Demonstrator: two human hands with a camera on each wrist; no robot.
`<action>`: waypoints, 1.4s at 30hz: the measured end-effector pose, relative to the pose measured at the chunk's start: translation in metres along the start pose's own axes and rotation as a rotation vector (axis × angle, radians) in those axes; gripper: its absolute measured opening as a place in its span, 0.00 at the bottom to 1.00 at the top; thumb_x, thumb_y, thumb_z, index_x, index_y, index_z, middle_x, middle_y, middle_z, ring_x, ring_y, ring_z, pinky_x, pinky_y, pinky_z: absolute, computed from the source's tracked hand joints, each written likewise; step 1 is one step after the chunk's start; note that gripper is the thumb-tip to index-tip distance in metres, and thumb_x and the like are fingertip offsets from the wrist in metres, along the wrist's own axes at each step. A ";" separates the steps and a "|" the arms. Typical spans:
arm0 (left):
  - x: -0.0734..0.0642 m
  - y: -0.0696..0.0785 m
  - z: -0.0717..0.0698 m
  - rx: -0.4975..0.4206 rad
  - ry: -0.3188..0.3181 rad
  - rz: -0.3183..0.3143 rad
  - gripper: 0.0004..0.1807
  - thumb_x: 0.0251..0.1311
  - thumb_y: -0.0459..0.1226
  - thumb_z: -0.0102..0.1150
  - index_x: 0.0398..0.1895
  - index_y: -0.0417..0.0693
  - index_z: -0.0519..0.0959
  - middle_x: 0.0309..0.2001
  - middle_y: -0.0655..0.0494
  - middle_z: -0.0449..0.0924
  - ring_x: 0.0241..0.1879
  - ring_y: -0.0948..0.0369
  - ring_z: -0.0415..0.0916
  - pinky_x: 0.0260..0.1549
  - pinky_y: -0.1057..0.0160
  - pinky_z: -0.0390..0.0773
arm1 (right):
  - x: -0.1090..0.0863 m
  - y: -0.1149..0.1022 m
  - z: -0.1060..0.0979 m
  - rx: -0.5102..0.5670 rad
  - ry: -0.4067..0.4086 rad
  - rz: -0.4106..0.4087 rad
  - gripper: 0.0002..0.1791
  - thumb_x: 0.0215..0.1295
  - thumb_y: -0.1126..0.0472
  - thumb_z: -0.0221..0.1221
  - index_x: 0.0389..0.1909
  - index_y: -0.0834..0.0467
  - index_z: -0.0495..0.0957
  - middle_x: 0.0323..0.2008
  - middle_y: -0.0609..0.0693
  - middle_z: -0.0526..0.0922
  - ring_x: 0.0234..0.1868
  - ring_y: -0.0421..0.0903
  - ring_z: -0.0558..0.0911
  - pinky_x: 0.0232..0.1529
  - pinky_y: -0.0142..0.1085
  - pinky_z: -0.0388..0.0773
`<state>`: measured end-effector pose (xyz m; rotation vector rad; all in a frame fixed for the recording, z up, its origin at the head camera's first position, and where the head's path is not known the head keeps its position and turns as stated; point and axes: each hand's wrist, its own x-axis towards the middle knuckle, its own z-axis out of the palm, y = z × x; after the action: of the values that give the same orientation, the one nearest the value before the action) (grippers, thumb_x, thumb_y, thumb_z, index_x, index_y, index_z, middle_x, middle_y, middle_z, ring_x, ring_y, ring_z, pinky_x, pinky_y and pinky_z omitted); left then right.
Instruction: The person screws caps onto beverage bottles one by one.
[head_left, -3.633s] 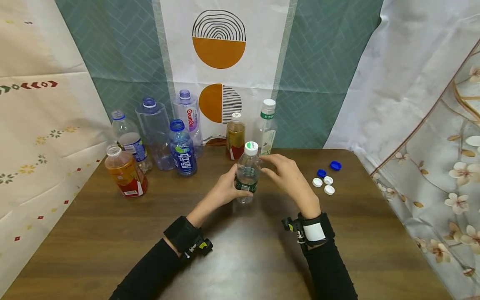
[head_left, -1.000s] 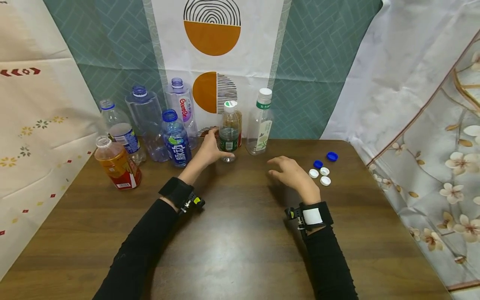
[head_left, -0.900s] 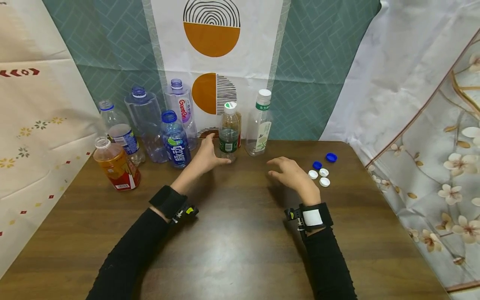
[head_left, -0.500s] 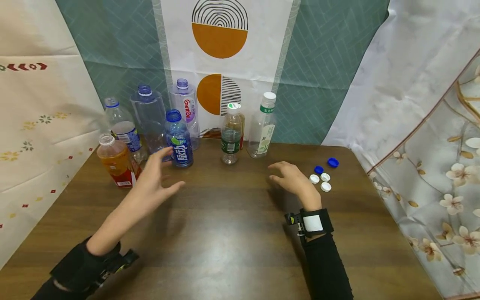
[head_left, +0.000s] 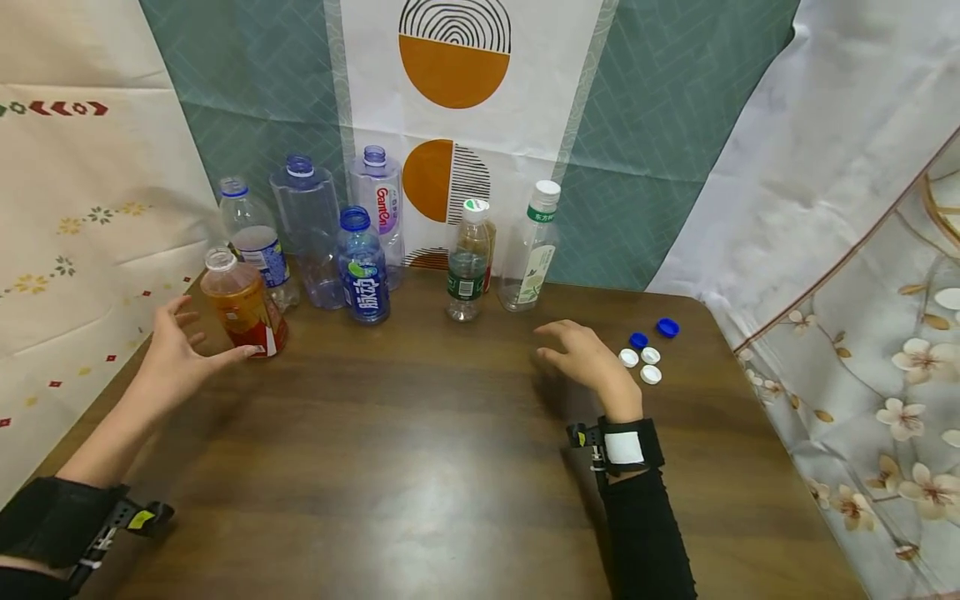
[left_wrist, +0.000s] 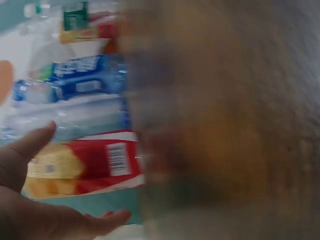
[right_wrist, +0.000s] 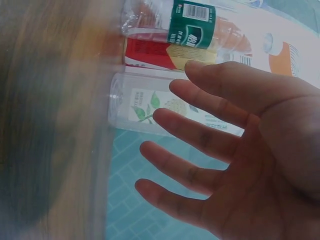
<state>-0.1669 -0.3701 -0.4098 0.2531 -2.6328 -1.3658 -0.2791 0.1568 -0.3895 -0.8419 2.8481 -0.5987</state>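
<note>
My left hand (head_left: 178,354) is beside an uncapped bottle of orange-brown drink (head_left: 243,304) at the table's left, fingers spread with the thumb in front of it. In the left wrist view the bottle's red and yellow label (left_wrist: 95,162) lies between thumb and fingers; I cannot tell whether they touch it. My right hand (head_left: 581,358) hovers over the table with relaxed fingers, holding nothing. Nearest it stand a tall clear bottle (head_left: 531,254) with a white cap and a small green-labelled water bottle (head_left: 467,267), also capped. Behind the latter, another amber bottle (head_left: 491,250) is mostly hidden.
Uncapped bottles stand at the back left: a blue one (head_left: 363,271), a tall clear one (head_left: 307,229), a pink-labelled one (head_left: 377,212) and a blue-labelled one (head_left: 258,242). Several loose caps, blue (head_left: 667,327) and white (head_left: 650,375), lie right of my right hand.
My left hand has let go of the green-labelled water bottle at the back and swung left to the orange-brown drink bottle. The right hand has stayed nearly still over the last second.
</note>
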 end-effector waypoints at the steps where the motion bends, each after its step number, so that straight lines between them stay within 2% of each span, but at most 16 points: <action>1: 0.004 -0.006 0.001 -0.034 -0.036 -0.029 0.61 0.66 0.43 0.67 0.77 0.38 0.25 0.74 0.21 0.35 0.68 0.20 0.50 0.60 0.25 0.60 | 0.000 -0.001 0.000 0.001 -0.001 0.002 0.22 0.74 0.61 0.58 0.65 0.66 0.74 0.64 0.65 0.75 0.68 0.63 0.71 0.69 0.57 0.68; 2: 0.009 -0.011 0.003 -0.061 -0.057 -0.047 0.61 0.66 0.44 0.66 0.76 0.39 0.24 0.75 0.23 0.33 0.70 0.22 0.48 0.62 0.28 0.59 | 0.000 -0.002 0.000 0.002 -0.003 0.004 0.22 0.74 0.61 0.58 0.65 0.66 0.74 0.64 0.65 0.75 0.68 0.63 0.71 0.68 0.57 0.68; 4: 0.017 -0.017 0.008 -0.110 -0.082 -0.057 0.60 0.68 0.44 0.65 0.76 0.40 0.23 0.76 0.26 0.35 0.72 0.26 0.48 0.68 0.39 0.63 | 0.000 -0.002 -0.001 -0.003 -0.004 0.012 0.22 0.74 0.61 0.58 0.65 0.65 0.74 0.64 0.65 0.75 0.68 0.63 0.71 0.68 0.56 0.68; 7: 0.029 -0.021 0.018 -0.180 -0.096 -0.071 0.57 0.68 0.44 0.65 0.76 0.43 0.26 0.77 0.31 0.37 0.76 0.35 0.47 0.73 0.52 0.61 | 0.000 -0.002 -0.001 0.002 -0.015 0.028 0.22 0.74 0.61 0.58 0.66 0.65 0.74 0.65 0.64 0.75 0.68 0.62 0.71 0.68 0.56 0.68; 8: 0.032 -0.021 0.021 -0.202 -0.091 -0.076 0.57 0.68 0.44 0.65 0.75 0.44 0.27 0.77 0.31 0.38 0.75 0.37 0.47 0.74 0.54 0.59 | -0.001 -0.002 0.000 0.004 -0.020 0.031 0.23 0.74 0.61 0.58 0.66 0.65 0.74 0.65 0.64 0.75 0.68 0.62 0.71 0.68 0.56 0.68; 9: 0.034 -0.021 0.024 -0.215 -0.087 -0.080 0.57 0.67 0.44 0.65 0.75 0.44 0.27 0.77 0.31 0.38 0.75 0.37 0.46 0.75 0.52 0.57 | -0.001 -0.002 0.000 0.004 -0.024 0.032 0.23 0.75 0.61 0.58 0.66 0.65 0.74 0.65 0.64 0.75 0.68 0.62 0.71 0.69 0.56 0.68; 11: 0.036 -0.020 0.027 -0.229 -0.074 -0.091 0.56 0.66 0.44 0.66 0.75 0.43 0.29 0.77 0.30 0.37 0.75 0.36 0.43 0.75 0.43 0.51 | -0.001 -0.002 0.000 0.007 -0.032 0.029 0.23 0.74 0.60 0.58 0.66 0.65 0.74 0.65 0.64 0.75 0.69 0.62 0.71 0.69 0.56 0.68; 14: 0.037 -0.015 0.028 -0.223 -0.054 -0.090 0.56 0.65 0.44 0.68 0.74 0.41 0.31 0.76 0.28 0.37 0.75 0.34 0.43 0.73 0.36 0.49 | 0.000 -0.002 0.000 0.006 -0.042 0.021 0.23 0.74 0.60 0.58 0.66 0.65 0.74 0.64 0.64 0.75 0.68 0.62 0.71 0.69 0.56 0.68; 21: 0.043 -0.009 0.028 -0.167 -0.010 -0.084 0.55 0.64 0.44 0.69 0.73 0.37 0.34 0.75 0.27 0.44 0.73 0.33 0.49 0.71 0.33 0.53 | 0.001 -0.002 0.001 0.004 -0.046 0.009 0.22 0.74 0.61 0.58 0.65 0.65 0.74 0.63 0.63 0.77 0.67 0.61 0.73 0.67 0.55 0.70; 27: 0.044 -0.009 0.027 -0.130 -0.025 -0.073 0.52 0.66 0.46 0.66 0.73 0.34 0.38 0.73 0.25 0.48 0.70 0.31 0.52 0.68 0.29 0.54 | 0.000 -0.001 0.003 -0.004 -0.053 0.002 0.22 0.74 0.61 0.58 0.65 0.65 0.74 0.62 0.63 0.77 0.67 0.61 0.73 0.66 0.55 0.70; 42: 0.041 -0.006 0.025 -0.090 -0.015 -0.040 0.53 0.65 0.46 0.68 0.75 0.36 0.39 0.72 0.25 0.51 0.70 0.29 0.54 0.66 0.28 0.57 | 0.000 -0.002 0.002 -0.001 -0.066 -0.013 0.22 0.74 0.61 0.58 0.65 0.66 0.74 0.62 0.63 0.77 0.66 0.62 0.73 0.66 0.55 0.70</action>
<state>-0.2115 -0.3629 -0.4258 0.2863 -2.5835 -1.4993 -0.2771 0.1546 -0.3908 -0.8643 2.7859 -0.5602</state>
